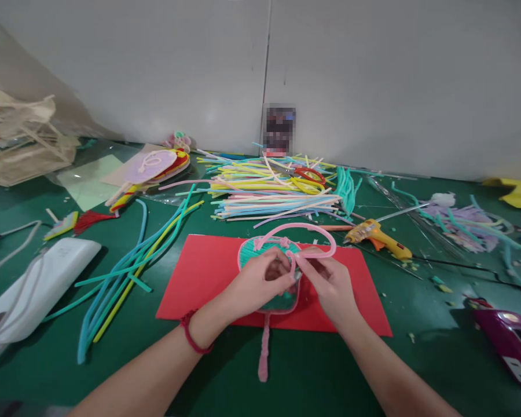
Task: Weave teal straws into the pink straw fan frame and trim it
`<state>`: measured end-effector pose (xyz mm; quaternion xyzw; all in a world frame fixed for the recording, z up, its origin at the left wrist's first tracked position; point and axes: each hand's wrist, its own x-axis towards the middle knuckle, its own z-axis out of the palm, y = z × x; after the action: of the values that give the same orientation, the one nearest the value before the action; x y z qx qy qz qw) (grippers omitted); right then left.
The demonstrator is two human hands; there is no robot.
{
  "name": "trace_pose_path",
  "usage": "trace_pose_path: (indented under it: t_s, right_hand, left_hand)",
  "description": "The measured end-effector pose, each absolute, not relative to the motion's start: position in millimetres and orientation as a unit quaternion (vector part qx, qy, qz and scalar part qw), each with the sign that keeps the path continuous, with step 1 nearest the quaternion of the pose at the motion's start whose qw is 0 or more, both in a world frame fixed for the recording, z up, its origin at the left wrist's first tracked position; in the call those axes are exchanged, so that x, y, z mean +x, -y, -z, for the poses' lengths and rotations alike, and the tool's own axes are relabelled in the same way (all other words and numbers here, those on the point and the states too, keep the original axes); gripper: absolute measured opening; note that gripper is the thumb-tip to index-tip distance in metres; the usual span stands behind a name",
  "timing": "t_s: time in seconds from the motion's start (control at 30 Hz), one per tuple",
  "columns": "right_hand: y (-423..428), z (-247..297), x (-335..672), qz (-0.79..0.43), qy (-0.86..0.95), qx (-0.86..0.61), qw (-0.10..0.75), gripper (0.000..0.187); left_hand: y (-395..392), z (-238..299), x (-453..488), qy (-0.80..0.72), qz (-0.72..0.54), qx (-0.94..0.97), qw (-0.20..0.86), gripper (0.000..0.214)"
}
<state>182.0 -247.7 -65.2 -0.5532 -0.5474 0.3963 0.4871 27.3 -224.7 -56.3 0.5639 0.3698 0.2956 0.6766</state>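
Both my hands pinch a pink pipe cleaner [325,230] that bends in a wide loop above them. My left hand [267,275], a red cord bracelet on its wrist, has its fingers closed on the pipe cleaner near one bend. Close beside it, my right hand [327,281] grips the same strand between thumb and fingertips. Beneath them lies a round fan shape [247,248] of green pipe cleaners with a pink rim and a pink handle [264,353]. Part of the fan is hidden by my hands. It rests on a red sheet [191,284].
Behind is a pile of colored pipe cleaners [269,188] with red-handled scissors [310,175] on top. A yellow glue gun [380,237] lies to the right with its cord. Left are loose pipe cleaners [134,272], a white power strip [43,289] and a lilac fan [154,165].
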Motion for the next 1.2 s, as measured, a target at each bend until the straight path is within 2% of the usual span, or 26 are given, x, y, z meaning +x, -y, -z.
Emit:
trace_pose_path:
  t_s: [0.13,0.47,0.93,1.2]
  right_hand:
    - [246,64,182,-0.412,0.523,-0.558,0.495,0.018]
    - [243,61,183,-0.421,0.543,-0.565,0.456,0.024]
    - [239,61,185,-0.42,0.536,-0.574,0.454,0.022]
    - [242,59,185,-0.394,0.524,-0.582,0.481,0.02]
  left_hand:
    - [222,58,30,-0.355,-0.291,0.476,0.75,0.029]
    - [218,53,24,-0.406,-0.333,0.544,0.655,0.012]
    - [216,54,21,-0.366,-0.311,0.535,0.695,0.008]
    - [212,53,20,-0.374,-0.341,0.479,0.717,0.019]
